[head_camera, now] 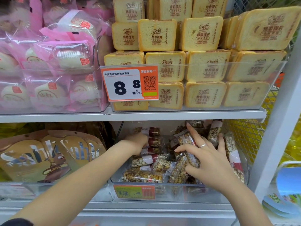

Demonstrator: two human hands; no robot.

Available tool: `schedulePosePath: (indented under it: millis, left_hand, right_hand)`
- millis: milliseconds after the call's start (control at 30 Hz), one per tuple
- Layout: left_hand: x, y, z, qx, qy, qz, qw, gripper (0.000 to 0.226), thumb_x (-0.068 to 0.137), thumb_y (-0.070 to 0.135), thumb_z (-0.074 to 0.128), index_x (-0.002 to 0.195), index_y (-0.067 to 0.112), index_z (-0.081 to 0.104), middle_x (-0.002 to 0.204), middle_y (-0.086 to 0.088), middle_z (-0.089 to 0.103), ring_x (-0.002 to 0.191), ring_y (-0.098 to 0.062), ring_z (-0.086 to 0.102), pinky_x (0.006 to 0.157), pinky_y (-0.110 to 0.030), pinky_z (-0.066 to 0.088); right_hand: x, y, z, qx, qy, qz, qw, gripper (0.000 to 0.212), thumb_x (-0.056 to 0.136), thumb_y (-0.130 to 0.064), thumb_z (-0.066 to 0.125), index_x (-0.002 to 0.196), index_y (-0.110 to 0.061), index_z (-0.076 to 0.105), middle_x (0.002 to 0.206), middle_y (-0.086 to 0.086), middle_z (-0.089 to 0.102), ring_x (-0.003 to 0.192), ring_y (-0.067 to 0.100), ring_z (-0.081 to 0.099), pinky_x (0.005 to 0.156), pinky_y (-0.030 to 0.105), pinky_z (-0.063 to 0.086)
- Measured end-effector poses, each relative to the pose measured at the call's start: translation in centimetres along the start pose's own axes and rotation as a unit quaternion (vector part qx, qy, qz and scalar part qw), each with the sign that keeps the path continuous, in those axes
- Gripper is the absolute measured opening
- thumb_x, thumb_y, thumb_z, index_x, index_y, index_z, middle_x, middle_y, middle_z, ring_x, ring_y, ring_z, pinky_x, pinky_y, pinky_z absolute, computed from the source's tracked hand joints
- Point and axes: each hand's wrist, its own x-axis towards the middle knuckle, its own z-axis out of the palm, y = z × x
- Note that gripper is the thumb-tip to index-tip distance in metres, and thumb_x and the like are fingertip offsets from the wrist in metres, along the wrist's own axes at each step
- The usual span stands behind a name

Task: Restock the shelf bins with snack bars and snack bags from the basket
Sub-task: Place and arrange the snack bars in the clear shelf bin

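**Two hands in the snack bar bin**

From the head camera: both hands reach into a clear bin [179,191] on the lower shelf. It is full of nut snack bars [143,176] in clear wrappers. The right hand [206,159] has a ring on, and its thumb and fingers curl around one bar [189,149]. The left hand [138,142] is deep in the bin, touching bars at the back; I cannot tell if it grips one. Toast packs [205,66] sit on the shelf above

Left hand [138,142] curled, right hand [205,154] splayed.
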Motion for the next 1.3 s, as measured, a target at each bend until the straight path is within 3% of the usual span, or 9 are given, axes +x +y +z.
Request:
schedulePosePath:
  millis: [100,267,433,500,533,633,900,1100,1300]
  left_hand:
    - [0.2,0.7,0.4,0.024,0.006,-0.013,1.000,0.020,0.092,-0.005,0.041,0.080,0.010,0.047,0.080,-0.003,0.045,0.064,-0.015,0.043,0.053,-0.022,0.031]
    - [-0.6,0.7,0.4,0.075,-0.022,0.011,0.997,0.022,0.090,-0.006,0.048,0.107,0.006,0.056,0.078,-0.002,0.046,0.066,-0.017,0.047,0.047,-0.022,0.030]
    - [-0.6,0.2,0.1,0.030,-0.047,-0.017,0.998,0.018,0.088,-0.005,0.053,0.081,0.011,0.047,0.070,0.000,0.040,0.055,-0.013,0.040,0.047,-0.024,0.030]
    - [-0.7,-0.4,-0.5,-0.020,-0.034,-0.015,0.999,0.013,0.090,-0.003,0.051,0.084,0.008,0.055,0.079,-0.001,0.049,0.064,-0.016,0.047,0.055,-0.025,0.038]
    - [-0.7,-0.8,-0.7,-0.063,-0.028,-0.003,0.998,0.013,0.092,0.000,0.051,0.099,0.005,0.061,0.091,-0.003,0.056,0.076,-0.019,0.055,0.064,-0.027,0.045]
    - [-1.1,-0.9,-1.1,-0.168,-0.064,0.049,0.983,0.038,0.089,0.021,0.063,0.125,0.009,0.058,0.120,-0.004,0.061,0.107,-0.019,0.058,0.093,-0.030,0.048]
    - [-1.3,-0.5,-1.3,-0.183,-0.169,0.066,0.966,0.059,0.083,0.038,0.070,0.130,0.008,0.051,0.128,-0.005,0.056,0.113,-0.021,0.054,0.094,-0.029,0.045]
    - [-1.3,-0.8,-1.2,-0.155,-0.015,0.013,0.988,0.052,0.079,0.021,0.075,0.125,0.012,0.054,0.123,-0.003,0.055,0.108,-0.020,0.055,0.085,-0.026,0.048]
    - [-1.3,-0.1,-0.7,-0.119,0.006,-0.023,0.993,0.033,0.083,0.018,0.071,0.110,0.008,0.055,0.112,-0.008,0.056,0.095,-0.023,0.057,0.071,-0.029,0.045]
  right_hand:
    - [0.0,0.0,0.0,0.001,0.000,-0.002,1.000,0.042,0.068,-0.042,0.043,0.108,-0.056,0.047,0.155,-0.021,-0.010,0.142,0.014,0.026,0.110,0.053,-0.020]
    - [-0.1,0.0,0.0,0.004,0.001,-0.002,1.000,0.043,0.068,-0.042,0.044,0.109,-0.057,0.046,0.154,-0.023,-0.012,0.142,0.013,0.025,0.110,0.053,-0.021]
    - [-0.1,0.1,-0.1,0.012,0.005,-0.006,1.000,0.042,0.068,-0.040,0.046,0.107,-0.055,0.049,0.155,-0.021,-0.008,0.141,0.013,0.028,0.109,0.054,-0.020]
    - [-0.2,0.1,-0.1,0.010,0.002,-0.007,1.000,0.042,0.069,-0.040,0.045,0.107,-0.055,0.049,0.155,-0.021,-0.010,0.141,0.012,0.025,0.109,0.053,-0.021]
    - [-0.1,0.1,-0.1,0.009,0.001,-0.008,1.000,0.042,0.069,-0.040,0.045,0.108,-0.055,0.049,0.155,-0.021,-0.011,0.142,0.012,0.024,0.109,0.053,-0.021]
    - [-0.1,0.1,-0.1,0.004,-0.001,-0.010,1.000,0.043,0.070,-0.039,0.044,0.109,-0.054,0.048,0.152,-0.022,-0.015,0.143,0.012,0.022,0.108,0.052,-0.024]
    - [-0.2,0.0,-0.1,0.010,-0.001,-0.005,1.000,0.043,0.068,-0.039,0.047,0.108,-0.054,0.049,0.153,-0.022,-0.013,0.142,0.011,0.024,0.110,0.055,-0.019]
    - [-0.1,0.0,-0.2,0.013,0.003,-0.010,1.000,0.042,0.069,-0.038,0.050,0.108,-0.054,0.049,0.153,-0.022,-0.012,0.142,0.012,0.025,0.109,0.054,-0.019]
    - [-0.2,0.0,-0.1,0.014,0.007,-0.013,1.000,0.042,0.069,-0.036,0.053,0.107,-0.054,0.049,0.155,-0.021,-0.009,0.141,0.013,0.027,0.110,0.056,-0.017]
